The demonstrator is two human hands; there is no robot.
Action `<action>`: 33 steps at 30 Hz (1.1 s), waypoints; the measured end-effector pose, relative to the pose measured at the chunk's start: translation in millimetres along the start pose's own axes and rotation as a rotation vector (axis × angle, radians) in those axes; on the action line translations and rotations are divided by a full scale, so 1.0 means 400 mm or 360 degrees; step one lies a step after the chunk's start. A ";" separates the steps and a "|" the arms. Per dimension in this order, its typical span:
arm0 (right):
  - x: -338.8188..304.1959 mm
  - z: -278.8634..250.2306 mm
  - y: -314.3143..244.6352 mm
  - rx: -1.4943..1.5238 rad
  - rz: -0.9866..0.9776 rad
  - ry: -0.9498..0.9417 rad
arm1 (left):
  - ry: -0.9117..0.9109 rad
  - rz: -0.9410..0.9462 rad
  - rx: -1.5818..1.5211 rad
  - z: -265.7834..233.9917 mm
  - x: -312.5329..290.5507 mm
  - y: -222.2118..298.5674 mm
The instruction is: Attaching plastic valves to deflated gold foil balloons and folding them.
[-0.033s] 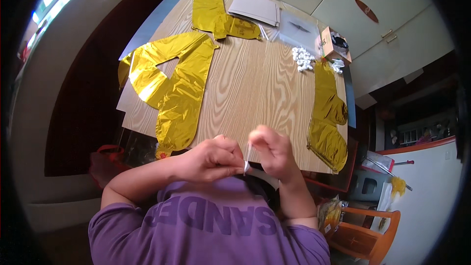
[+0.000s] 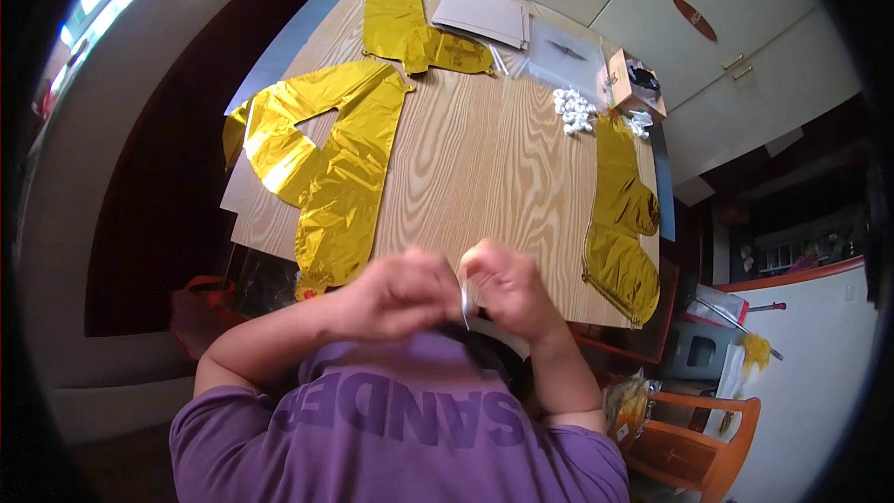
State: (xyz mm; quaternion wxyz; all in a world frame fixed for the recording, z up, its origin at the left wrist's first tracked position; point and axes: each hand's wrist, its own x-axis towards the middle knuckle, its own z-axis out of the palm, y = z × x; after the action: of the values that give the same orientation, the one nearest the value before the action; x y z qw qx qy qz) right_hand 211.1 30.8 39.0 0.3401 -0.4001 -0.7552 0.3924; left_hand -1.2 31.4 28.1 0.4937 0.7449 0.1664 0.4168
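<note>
Between my two hands, just off the table's near edge, hangs a thin white strip (image 2: 466, 304). The fingers of my right hand (image 2: 510, 289) are closed on its upper part. My left hand (image 2: 400, 293) is curled close beside the strip, but motion blurs its fingers, and I cannot tell whether they hold it. Beyond my left forearm lies a flat gold foil balloon (image 2: 349, 172) with a triangular opening. A second gold foil balloon (image 2: 396, 19) lies at the far left. Another folded gold foil balloon (image 2: 615, 177) lies along the table's right side.
On the wooden table (image 2: 475, 158), a pile of small white pieces (image 2: 574, 110) sits at the right. Behind it are a clear plastic box (image 2: 563, 61), a small open carton (image 2: 633, 88) and grey-white sheets (image 2: 480, 14). A wooden chair (image 2: 689, 447) stands at lower right.
My left hand has shifted slightly and is more blurred. The white strip, earlier pinched in its fingers and pulled upward by my right hand, now hangs down from the right fingers.
</note>
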 end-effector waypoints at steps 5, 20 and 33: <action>-0.033 -0.014 -0.042 0.0179 -0.0366 -0.0078 | 0.0060 -0.0222 0.0158 -0.016 0.002 -0.010; -0.018 0.019 -0.005 0.0064 -0.0455 -0.0272 | 0.0371 -0.0242 0.0311 -0.022 0.017 -0.039; -0.002 -0.010 -0.002 0.0056 -0.0236 -0.0162 | 0.0282 -0.0107 0.0589 -0.012 0.020 -0.055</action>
State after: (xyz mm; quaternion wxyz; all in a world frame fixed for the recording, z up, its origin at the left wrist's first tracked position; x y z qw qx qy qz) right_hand 214.5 31.1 41.4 0.3364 -0.3165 -0.7920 0.3992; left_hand 3.5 49.6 13.4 0.3456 0.7773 0.3076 0.4263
